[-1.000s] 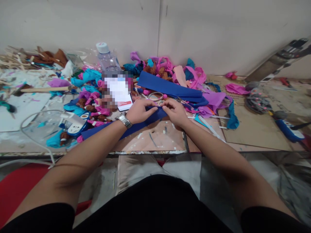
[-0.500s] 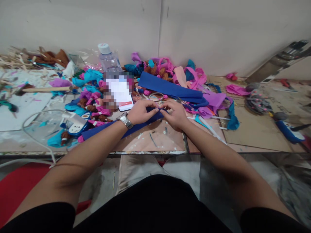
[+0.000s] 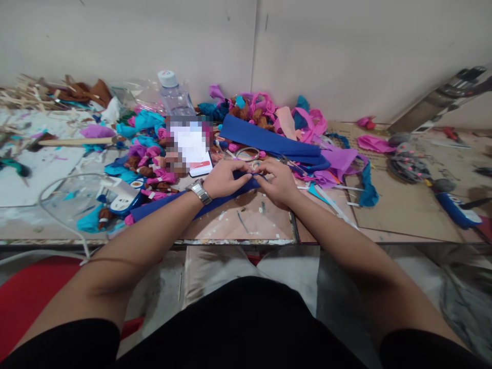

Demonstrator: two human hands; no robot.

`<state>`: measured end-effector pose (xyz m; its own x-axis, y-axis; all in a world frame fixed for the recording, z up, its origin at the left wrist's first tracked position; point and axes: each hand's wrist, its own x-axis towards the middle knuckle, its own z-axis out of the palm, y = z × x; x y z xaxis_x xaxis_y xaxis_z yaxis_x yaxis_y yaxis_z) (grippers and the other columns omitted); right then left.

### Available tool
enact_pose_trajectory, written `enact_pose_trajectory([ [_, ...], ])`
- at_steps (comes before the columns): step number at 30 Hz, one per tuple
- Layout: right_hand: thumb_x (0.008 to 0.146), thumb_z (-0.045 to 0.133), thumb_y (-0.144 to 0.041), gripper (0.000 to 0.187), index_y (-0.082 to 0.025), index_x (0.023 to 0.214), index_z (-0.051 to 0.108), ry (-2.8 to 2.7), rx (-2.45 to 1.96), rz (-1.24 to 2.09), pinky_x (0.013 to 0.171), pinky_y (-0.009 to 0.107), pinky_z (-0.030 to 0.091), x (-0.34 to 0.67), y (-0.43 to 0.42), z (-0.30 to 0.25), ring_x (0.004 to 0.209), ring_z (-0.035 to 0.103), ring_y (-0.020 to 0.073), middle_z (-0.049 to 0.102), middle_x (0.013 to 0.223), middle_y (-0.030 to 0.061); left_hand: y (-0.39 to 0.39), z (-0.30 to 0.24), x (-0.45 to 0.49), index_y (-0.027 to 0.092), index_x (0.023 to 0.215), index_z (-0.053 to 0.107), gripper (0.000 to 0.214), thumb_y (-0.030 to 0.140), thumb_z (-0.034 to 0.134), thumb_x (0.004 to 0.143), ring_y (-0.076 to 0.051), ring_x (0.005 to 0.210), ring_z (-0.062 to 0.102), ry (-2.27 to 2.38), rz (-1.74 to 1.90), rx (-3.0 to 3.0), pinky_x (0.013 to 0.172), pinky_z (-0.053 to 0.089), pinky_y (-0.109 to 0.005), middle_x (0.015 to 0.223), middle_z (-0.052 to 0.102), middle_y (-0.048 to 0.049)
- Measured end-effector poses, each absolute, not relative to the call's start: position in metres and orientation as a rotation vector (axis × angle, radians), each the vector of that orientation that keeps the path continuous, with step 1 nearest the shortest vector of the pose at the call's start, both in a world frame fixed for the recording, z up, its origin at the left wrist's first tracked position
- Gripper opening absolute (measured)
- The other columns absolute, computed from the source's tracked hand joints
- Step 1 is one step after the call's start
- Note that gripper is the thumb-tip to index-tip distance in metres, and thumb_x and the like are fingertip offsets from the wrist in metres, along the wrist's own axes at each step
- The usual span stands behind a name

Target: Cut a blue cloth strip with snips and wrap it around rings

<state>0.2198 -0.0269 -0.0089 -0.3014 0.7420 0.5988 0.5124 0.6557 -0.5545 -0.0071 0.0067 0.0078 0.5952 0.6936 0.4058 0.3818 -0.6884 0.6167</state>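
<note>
A long dark blue strip (image 3: 221,203), of what looks like crepe paper or cloth, runs beneath my left wrist. Its right end is pinched between the thumbs and fingers of my left hand (image 3: 226,179) and my right hand (image 3: 277,180), whose fingertips nearly meet. A metal watch (image 3: 199,191) is on my left wrist. Just beyond my hands lies a wider folded blue piece (image 3: 269,141). Rings of pale tape or wire (image 3: 248,152) sit near my fingertips, partly hidden. A phone (image 3: 200,165) lies left of them, its screen partly blurred out.
Pink, brown and turquoise bundles (image 3: 151,174) crowd the table on the left, with a capped plastic bottle (image 3: 175,97) behind. A power strip (image 3: 125,197) with a white cable stands at left. Cardboard (image 3: 403,215), a pincushion-like ball (image 3: 408,164) and a blue-handled tool (image 3: 457,209) lie right.
My hands stay at the same spot on the blue strip, with only tiny finger movement. The view has shifted very slightly.
</note>
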Motion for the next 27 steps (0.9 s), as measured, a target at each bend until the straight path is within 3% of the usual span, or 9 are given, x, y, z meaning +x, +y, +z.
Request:
enact_pose_trajectory([
  [7, 0.090, 0.069, -0.026, 0.004, -0.023, 0.089, 0.072, -1.952, -1.055, 0.371, 0.081, 0.036, 0.051, 0.217, -0.028, -0.010, 0.087, 0.065, 0.0218, 0.073, 0.092, 0.0044, 0.003, 0.008, -0.005, 0.019, 0.101, 0.077, 0.026, 0.039, 0.061, 0.097, -0.022, 0.089, 0.072, 0.910, 0.851, 2.453, 0.084, 0.052, -0.035, 0.097, 0.080, -0.0061],
  [14, 0.087, 0.069, -0.030, 0.011, -0.020, 0.085, 0.073, -1.766, -1.162, 0.674, 0.062, 0.029, 0.043, 0.210, -0.031, -0.010, 0.068, 0.055, 0.0160, 0.068, 0.077, 0.0012, 0.004, 0.008, -0.002, 0.020, 0.109, 0.077, 0.026, 0.034, 0.060, 0.096, -0.028, 0.102, 0.072, 0.902, 0.822, 2.676, 0.092, 0.051, -0.041, 0.107, 0.080, -0.0100],
  [27, 0.088, 0.075, -0.041, 0.023, -0.020, 0.080, 0.074, -1.677, -1.169, 0.744, 0.057, 0.028, 0.040, 0.208, -0.031, -0.011, 0.064, 0.053, 0.0148, 0.067, 0.072, 0.0008, 0.007, 0.005, -0.003, 0.020, 0.104, 0.081, 0.029, 0.037, 0.058, 0.100, -0.027, 0.096, 0.073, 0.921, 0.806, 2.697, 0.088, 0.050, -0.041, 0.099, 0.081, -0.0093],
])
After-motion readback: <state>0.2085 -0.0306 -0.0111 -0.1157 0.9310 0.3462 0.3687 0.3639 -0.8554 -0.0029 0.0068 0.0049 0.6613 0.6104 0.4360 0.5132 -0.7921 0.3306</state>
